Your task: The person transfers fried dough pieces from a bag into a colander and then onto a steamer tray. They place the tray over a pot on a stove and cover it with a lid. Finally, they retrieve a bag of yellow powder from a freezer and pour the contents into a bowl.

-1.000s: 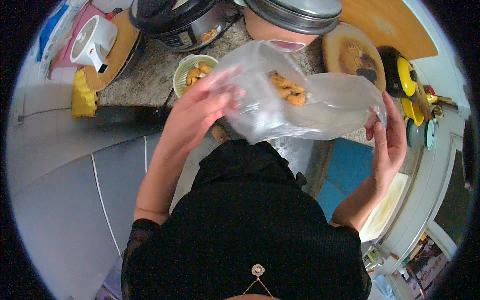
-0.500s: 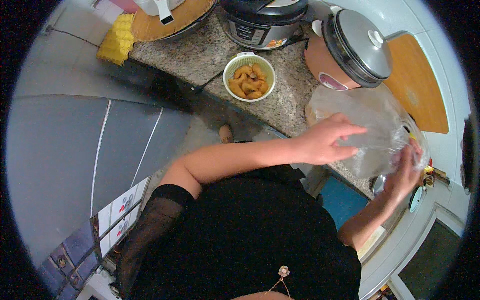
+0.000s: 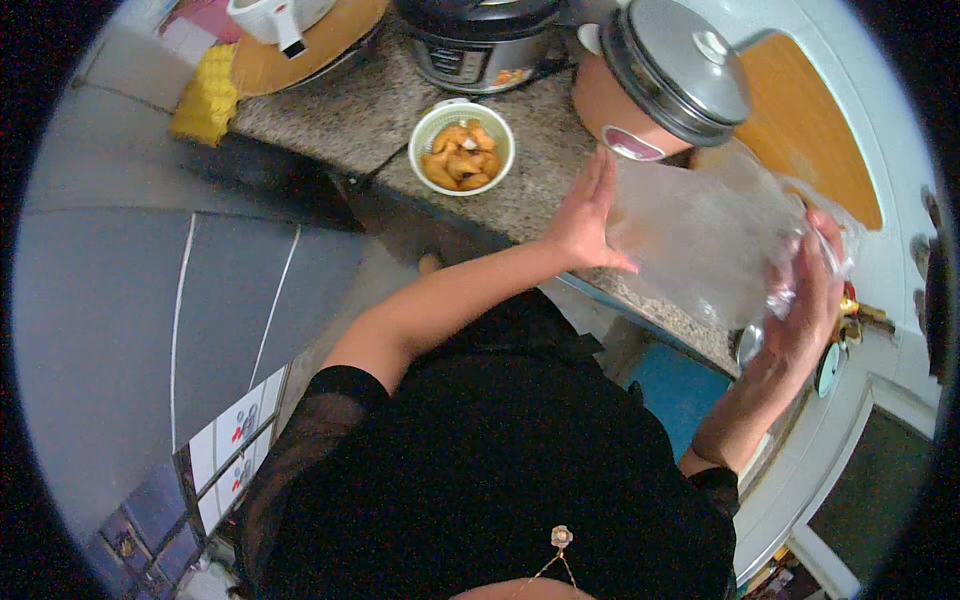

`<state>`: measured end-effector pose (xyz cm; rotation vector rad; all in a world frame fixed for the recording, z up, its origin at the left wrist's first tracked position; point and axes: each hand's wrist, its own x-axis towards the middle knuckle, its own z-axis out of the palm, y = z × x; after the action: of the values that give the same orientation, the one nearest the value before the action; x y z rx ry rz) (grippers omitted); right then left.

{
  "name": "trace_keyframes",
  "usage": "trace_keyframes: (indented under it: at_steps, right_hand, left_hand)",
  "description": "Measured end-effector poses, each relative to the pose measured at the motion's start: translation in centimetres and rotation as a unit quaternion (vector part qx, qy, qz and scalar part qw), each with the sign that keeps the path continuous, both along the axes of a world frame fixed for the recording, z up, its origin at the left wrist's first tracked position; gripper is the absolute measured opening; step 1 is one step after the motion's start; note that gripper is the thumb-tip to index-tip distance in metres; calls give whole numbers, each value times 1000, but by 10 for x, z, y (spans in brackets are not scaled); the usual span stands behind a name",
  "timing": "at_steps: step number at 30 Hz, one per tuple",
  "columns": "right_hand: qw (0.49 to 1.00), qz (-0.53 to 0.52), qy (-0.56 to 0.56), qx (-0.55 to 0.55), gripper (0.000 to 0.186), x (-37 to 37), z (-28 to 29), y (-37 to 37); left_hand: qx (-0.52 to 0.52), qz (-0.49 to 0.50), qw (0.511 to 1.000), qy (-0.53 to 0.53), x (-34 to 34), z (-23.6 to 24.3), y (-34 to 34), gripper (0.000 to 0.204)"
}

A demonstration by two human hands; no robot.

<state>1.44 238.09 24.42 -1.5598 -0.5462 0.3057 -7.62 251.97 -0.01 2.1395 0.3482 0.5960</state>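
Observation:
A crumpled, translucent plastic bag lies at the right of the speckled counter, below a pink rice cooker. My right hand grips its right end, fingers curled into the plastic. My left hand is at the bag's left side, thumb and fingers spread along it. To the left sits a pale green strainer in a white bowl, holding golden fried pieces. I cannot make out any pieces inside the bag.
A black and steel pot cooker stands at the back. At the back left are a white pot on a wooden board and a yellow textured cloth. An orange board leans at the right wall; a white-framed door is below.
The bag, earlier raised with fried pieces showing, has moved right and lower. My left hand swung rightward across to it, fingers now pointing more upward. The view has shifted, showing the bowl fully.

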Motion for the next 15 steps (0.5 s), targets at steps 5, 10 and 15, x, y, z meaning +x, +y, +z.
trace_keyframes:
  at_steps: [5, 10, 15]
  right_hand:
    - [990, 135, 31, 39, 31, -6, 21, 19]
    - [986, 127, -3, 106, 45, 32, 30, 24]
    - [995, 15, -35, 94, 56, 51, -7, -40]
  left_hand:
    - [86, -74, 993, -39, 59, 5, -13, 117]
    - [-214, -207, 948, -115, 81, 27, -10, 74]
    - [-600, -234, 759, -96, 75, 39, -20, 36]
